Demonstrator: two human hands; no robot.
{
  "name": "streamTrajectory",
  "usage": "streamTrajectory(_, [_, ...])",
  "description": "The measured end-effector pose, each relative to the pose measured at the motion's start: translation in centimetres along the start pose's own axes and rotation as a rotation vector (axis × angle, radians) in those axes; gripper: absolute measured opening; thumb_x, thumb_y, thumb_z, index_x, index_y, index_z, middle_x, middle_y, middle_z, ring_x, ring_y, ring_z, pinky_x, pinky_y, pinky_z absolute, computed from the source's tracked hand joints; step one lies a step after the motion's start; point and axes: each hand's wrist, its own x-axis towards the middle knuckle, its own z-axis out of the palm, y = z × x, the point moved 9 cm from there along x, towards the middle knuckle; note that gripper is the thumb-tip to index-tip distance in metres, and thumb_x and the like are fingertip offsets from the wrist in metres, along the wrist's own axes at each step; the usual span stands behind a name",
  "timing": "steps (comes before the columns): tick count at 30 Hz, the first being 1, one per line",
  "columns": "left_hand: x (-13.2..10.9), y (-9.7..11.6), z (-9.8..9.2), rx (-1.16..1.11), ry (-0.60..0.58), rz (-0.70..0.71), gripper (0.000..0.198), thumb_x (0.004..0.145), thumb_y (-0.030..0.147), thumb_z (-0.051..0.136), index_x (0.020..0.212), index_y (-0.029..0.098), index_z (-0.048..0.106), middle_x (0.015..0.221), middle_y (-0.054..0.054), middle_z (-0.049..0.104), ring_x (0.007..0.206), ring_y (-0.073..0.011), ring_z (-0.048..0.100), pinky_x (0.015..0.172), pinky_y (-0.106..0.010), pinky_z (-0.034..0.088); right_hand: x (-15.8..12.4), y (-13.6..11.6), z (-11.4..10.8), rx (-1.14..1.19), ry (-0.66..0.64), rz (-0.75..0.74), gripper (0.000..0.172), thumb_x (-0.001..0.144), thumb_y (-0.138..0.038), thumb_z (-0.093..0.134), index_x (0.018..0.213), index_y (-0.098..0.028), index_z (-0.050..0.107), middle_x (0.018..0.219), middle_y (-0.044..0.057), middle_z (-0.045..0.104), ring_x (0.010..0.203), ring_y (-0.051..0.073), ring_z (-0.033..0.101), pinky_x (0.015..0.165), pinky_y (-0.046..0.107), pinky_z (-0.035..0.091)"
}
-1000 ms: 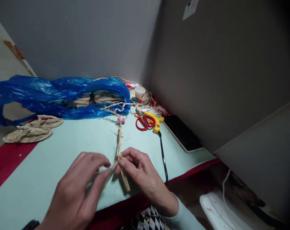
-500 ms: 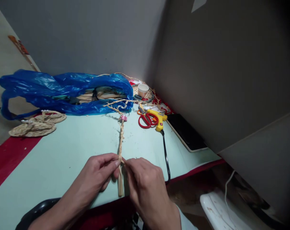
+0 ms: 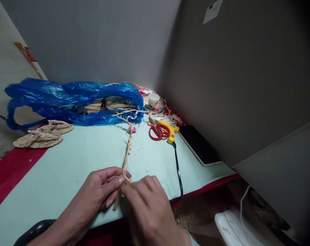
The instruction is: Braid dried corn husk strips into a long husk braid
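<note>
A pale straw braid runs down the table from a pink binder clip toward me. My left hand pinches its lower end between thumb and fingers. Close on its right, my right hand has its fingers closed on a strand that angles out of the braid. A loose flat strand end hangs below my left fingers, near the table's front edge. The right fingertips are partly hidden behind the hand.
Beyond the braid lies a blue plastic bag with straw inside. Woven soles rest at left. Red-handled scissors, a yellow glue gun with a black cord, a dark tablet and a white cup are at right.
The braid's lower part has swung left and its strand end now slants left. Both hands have shifted slightly left and down, and the view has tilted a little.
</note>
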Motion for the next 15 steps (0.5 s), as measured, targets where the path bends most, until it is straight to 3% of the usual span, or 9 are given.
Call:
streamTrajectory(3, [-0.2,0.1,0.0,-0.059,-0.002,-0.008,0.03,0.082,0.043,0.074,0.093,0.016,0.068,0.064,0.004,0.057,0.047,-0.0044,0.027,0.044,-0.019,0.015,0.4,3.1,0.3,0.251,-0.137,0.334,0.024,0.099,-0.015,0.047,0.121,-0.015,0.055,0.106,0.01,0.067,0.096,0.021,0.062,0.082,0.034,0.049])
streamTrajectory(5, [-0.4,0.1,0.3,-0.12,-0.036,0.01,0.031,0.081,0.041,0.076,0.097,0.017,0.067,0.066,0.005,0.056,0.048,-0.0049,0.032,0.045,-0.019,0.018,0.6,4.1,1.7,0.436,-0.291,0.49,0.02,0.103,-0.023,0.046,0.12,-0.018,0.055,0.105,0.006,0.068,0.096,0.018,0.063,0.083,0.03,0.048])
streamTrajectory(8, [-0.4,0.0,0.4,-0.159,-0.056,0.026,0.031,0.083,0.042,0.075,0.102,0.02,0.064,0.073,0.003,0.059,0.056,-0.0074,0.045,0.048,-0.018,0.024,1.1,4.6,3.5,0.561,-0.44,0.57,0.025,0.107,-0.03,0.038,0.108,-0.02,0.061,0.088,0.002,0.068,0.082,0.016,0.062,0.076,0.027,0.045])
streamTrajectory(11, [-0.4,-0.4,0.5,-0.143,-0.071,0.017,0.033,0.085,0.044,0.072,0.106,0.022,0.06,0.075,0.003,0.061,0.059,-0.0088,0.049,0.047,-0.02,0.024,1.2,5.7,4.4,0.609,-0.454,0.62,0.022,0.104,-0.03,0.046,0.109,-0.018,0.065,0.081,0.001,0.065,0.076,0.015,0.058,0.073,0.026,0.042])
streamTrajectory(15, [-1.1,-0.3,0.3,-0.116,-0.016,0.038,0.041,0.087,0.046,0.069,0.118,0.027,0.05,0.078,0.003,0.062,0.062,-0.0117,0.053,0.048,-0.022,0.026,0.4,6.1,5.6,0.897,-0.515,0.715,0.025,0.098,-0.032,0.057,0.115,-0.018,0.067,0.07,-0.002,0.06,0.064,0.012,0.052,0.062,0.022,0.039])
